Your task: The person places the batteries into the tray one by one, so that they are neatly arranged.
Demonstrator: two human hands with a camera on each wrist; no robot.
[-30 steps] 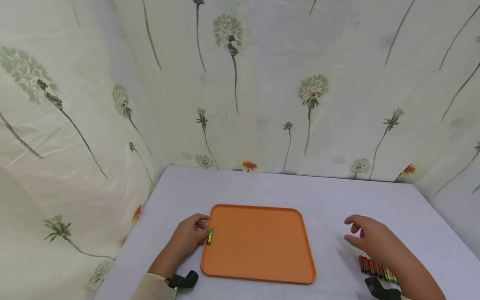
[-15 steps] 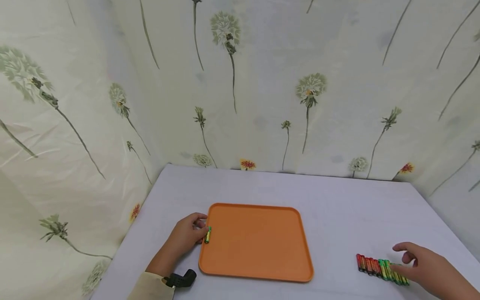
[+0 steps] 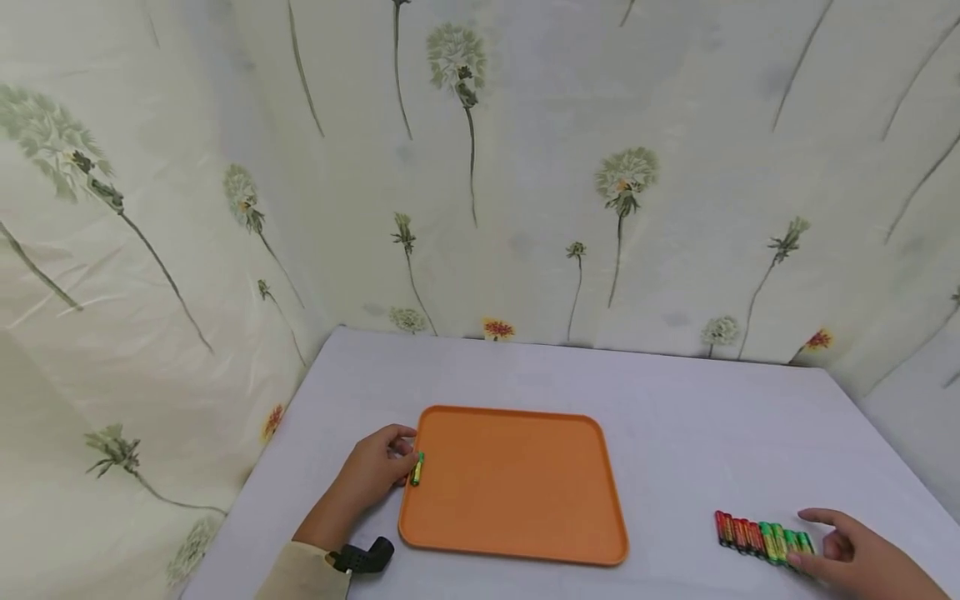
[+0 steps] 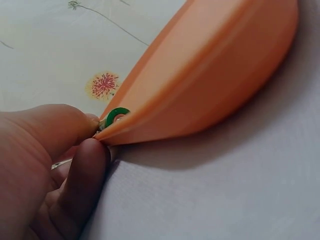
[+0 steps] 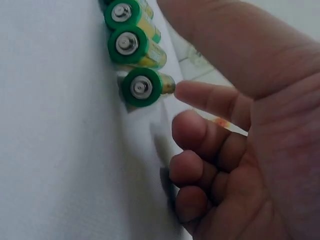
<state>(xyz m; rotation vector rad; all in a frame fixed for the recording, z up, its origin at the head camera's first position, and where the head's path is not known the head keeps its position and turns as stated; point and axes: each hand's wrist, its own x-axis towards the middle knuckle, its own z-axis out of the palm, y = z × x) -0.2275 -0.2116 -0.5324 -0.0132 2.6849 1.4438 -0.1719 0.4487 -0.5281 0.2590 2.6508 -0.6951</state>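
My left hand (image 3: 377, 463) pinches the left rim of an orange tray (image 3: 517, 492), thumb above and fingers below. A green and yellow battery (image 3: 417, 469) lies inside the tray along that rim, beside the thumb tip; its green end shows in the left wrist view. At the right, my right hand (image 3: 855, 554) is at the right end of a row of batteries, red ones (image 3: 737, 532) on the left and green ones (image 3: 772, 542) on the right. Thumb and index finger are spread apart there. In the right wrist view the index fingertip is right by the end battery (image 5: 142, 87); the other fingers are curled.
A white-covered table (image 3: 675, 442) bears the tray and the battery row, with a gap between them. Flower-printed curtains (image 3: 525, 167) stand behind and at the left of the table. A black wrist device (image 3: 365, 556) is on the left wrist.
My right hand has moved right and toward me, from beyond the battery row to its right end. The left hand stays at the tray rim.
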